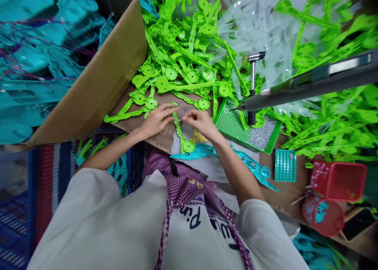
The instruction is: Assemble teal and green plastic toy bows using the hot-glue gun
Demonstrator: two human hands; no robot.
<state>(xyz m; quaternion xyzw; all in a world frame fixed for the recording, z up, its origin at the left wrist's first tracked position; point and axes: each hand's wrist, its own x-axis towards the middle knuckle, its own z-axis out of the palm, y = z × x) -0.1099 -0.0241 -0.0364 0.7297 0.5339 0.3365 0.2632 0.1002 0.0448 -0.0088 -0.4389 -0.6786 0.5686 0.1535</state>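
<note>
A bright green plastic part (pixel 178 129), a narrow arm with a round disc at its near end, lies before me at the table edge. My left hand (pixel 156 119) is closed about its upper end, fingers over the top and thumb below. Just right of it, my right hand (pixel 202 123) pinches with thumb and forefinger beside the arm. Whatever is in that pinch is too small to make out. Beneath my right forearm, a turquoise plastic part (pixel 202 152) rests on a white cloth. A green tray (pixel 233 122) with small metal pieces (pixel 262 138) is to the right.
Green parts (pixel 191 75) are heaped at the back, with translucent pieces (pixel 256 22). A cardboard box (pixel 97 85) of turquoise parts bounds the left. A hammer (pixel 252 79) stands in the tray; a grey pointed tool (pixel 310 83) crosses above. Red baskets (pixel 339 179) sit right.
</note>
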